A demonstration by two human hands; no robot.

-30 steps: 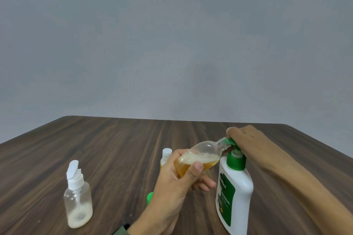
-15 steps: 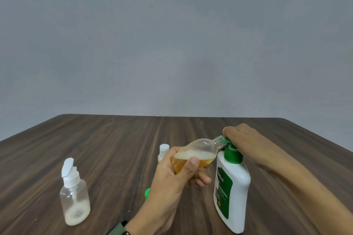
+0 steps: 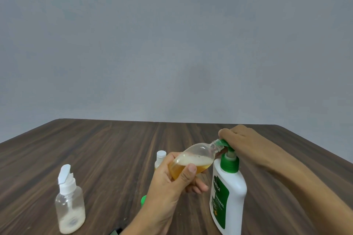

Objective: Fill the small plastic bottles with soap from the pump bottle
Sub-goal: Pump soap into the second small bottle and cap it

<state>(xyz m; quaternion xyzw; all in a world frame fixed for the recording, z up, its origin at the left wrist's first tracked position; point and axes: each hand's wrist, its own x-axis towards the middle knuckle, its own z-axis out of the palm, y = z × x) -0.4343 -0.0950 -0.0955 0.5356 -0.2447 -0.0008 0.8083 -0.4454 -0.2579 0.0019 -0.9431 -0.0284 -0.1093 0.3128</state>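
Head view: dark wood-grain worktop (image 3: 114, 149) against a plain grey wall (image 3: 172, 44). Near the right front edge, upright white pump bottle (image 3: 228, 196) with green label and green pump head (image 3: 224, 142), nozzle pointing left. Right hand (image 3: 242, 142) on top of the pump head, fingers curled over it, forearm running off to the lower right. Left hand (image 3: 172, 185) just left of the pump bottle, lifted above the worktop, thumb and fingers wrapped around a small clear bottle (image 3: 194, 160). Small clear bottle tilted, neck up and to the right, open mouth touching the pump nozzle; inside, amber soap pooled in the lower part with a pale foamy layer on top, upper part empty. Behind the left hand, partly hidden, a second small bottle with a white cap (image 3: 160, 155), standing on the worktop. Beside the left wrist, a bit of a green cap (image 3: 143, 200) on the worktop, mostly covered by the hand. Well apart at the left front, a clear spray bottle (image 3: 69, 208) with white pump top, upright, whitish content in the bottom third. Left grip clamped on the small clear bottle; right grip bent down over the pump head.
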